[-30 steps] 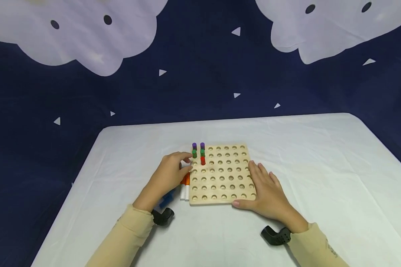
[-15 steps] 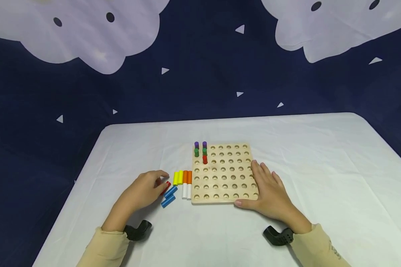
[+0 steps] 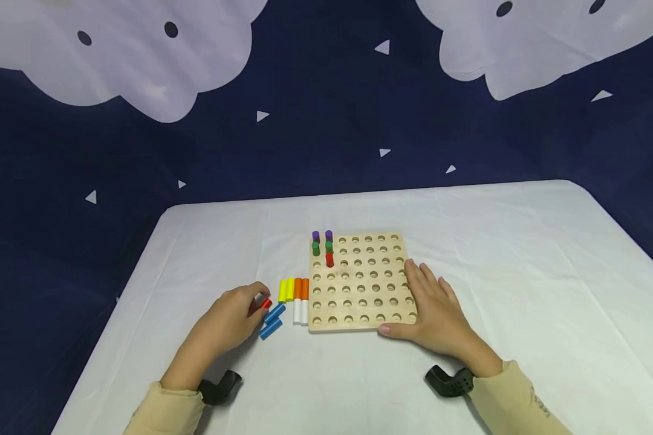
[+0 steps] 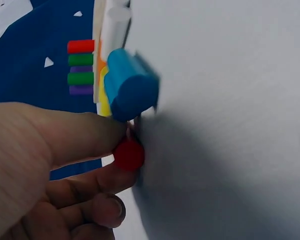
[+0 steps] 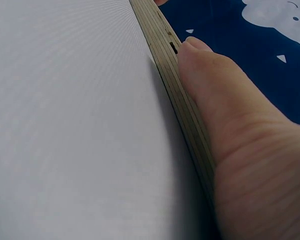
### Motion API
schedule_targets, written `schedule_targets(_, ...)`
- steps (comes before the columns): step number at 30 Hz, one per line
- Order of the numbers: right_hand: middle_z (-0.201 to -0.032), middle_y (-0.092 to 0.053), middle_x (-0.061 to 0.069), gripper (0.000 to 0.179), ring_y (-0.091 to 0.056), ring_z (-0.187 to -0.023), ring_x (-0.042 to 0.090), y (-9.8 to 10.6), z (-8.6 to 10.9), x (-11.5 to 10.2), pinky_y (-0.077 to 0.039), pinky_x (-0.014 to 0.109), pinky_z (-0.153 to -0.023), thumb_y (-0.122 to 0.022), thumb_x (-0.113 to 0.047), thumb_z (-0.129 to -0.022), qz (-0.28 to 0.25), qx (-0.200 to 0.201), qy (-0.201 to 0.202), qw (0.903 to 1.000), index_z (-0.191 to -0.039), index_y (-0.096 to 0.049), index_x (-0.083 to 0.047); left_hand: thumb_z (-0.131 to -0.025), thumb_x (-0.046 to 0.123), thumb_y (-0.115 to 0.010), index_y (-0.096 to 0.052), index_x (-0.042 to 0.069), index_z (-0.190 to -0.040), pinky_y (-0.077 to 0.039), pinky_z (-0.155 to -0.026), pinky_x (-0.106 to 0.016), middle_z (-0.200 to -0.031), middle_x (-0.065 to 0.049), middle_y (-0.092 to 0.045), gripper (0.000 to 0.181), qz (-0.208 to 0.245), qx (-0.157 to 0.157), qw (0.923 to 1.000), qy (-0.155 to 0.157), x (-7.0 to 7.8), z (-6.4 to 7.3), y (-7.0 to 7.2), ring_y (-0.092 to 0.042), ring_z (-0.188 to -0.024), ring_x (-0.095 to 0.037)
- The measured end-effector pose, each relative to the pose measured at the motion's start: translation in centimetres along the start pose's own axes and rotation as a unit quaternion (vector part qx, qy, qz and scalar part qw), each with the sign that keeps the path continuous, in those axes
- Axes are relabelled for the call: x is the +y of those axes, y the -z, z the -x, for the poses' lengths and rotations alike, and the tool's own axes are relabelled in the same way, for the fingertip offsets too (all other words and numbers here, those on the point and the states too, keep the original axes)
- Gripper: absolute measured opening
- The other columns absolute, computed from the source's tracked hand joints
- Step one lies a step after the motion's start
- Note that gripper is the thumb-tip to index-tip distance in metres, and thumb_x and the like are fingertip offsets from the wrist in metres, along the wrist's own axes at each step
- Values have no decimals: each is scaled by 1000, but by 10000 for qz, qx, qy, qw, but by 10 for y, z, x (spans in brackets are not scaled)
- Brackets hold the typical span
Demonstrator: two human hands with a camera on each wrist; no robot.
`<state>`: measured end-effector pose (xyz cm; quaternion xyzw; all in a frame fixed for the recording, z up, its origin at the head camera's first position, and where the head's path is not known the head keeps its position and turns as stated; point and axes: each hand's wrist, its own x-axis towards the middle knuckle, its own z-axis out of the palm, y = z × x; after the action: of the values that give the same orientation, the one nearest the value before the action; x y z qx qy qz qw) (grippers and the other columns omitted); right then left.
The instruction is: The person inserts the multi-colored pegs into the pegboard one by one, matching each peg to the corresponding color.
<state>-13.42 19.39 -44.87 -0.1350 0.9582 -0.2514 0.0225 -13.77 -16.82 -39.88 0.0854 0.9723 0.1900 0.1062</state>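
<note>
Left hand pinching a red peg, right hand outspread against the board: we are apparently picking up, a lift probably due next.

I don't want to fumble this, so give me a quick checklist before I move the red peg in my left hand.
1. Left hand pinching the red cylindrical peg: ok, between thumb and finger.
2. Right hand at the square wooden pegboard: ok, touching its near right corner area.
3. Hole left of the standing red peg: ok, empty.
4. Purple cylindrical pegs and green cylindrical pegs upright: ok.
5. Thumb clear of the blue cylindrical pegs: cannot tell, very close.
</note>
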Motion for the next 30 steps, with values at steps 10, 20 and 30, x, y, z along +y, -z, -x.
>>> schedule_targets(10, -166, -13, 16, 134, -8, -153, 39, 0, -1, 0, -3, 62, -119, -67, -82, -67, 16, -22, -9, 10000, -160, -4, -9, -88, 12, -72, -68, 7, -110, -55, -75, -37, -96, -8, -69, 23, -213, 151, 9997, 41, 1, -1, -4, -57, -78, -18)
schedule_targets(20, -166, -13, 16, 134, -8, -153, 39, 0, 1, -2, -3, 61, -119, -68, -82, -66, -24, -35, -39, 10000, -160, -5, -10, -91, 14, -68, -58, 3, -105, -42, -60, -27, -71, -2, -54, 20, 106, 674, 9975, -195, -3, 1, 1, -47, -63, -14)
schedule_targets(30, -166, -13, 16, 134, -9, -153, 39, 1, 2, -2, -3, 61, -119, -68, -82, -66, -27, -12, -67, 10000, -160, -5, -9, -90, 14, -68, -58, 6, -106, -40, -56, -23, -74, -2, -52, 21, 465, 836, 9948, -355, 7, -7, 6, -46, -64, -14)
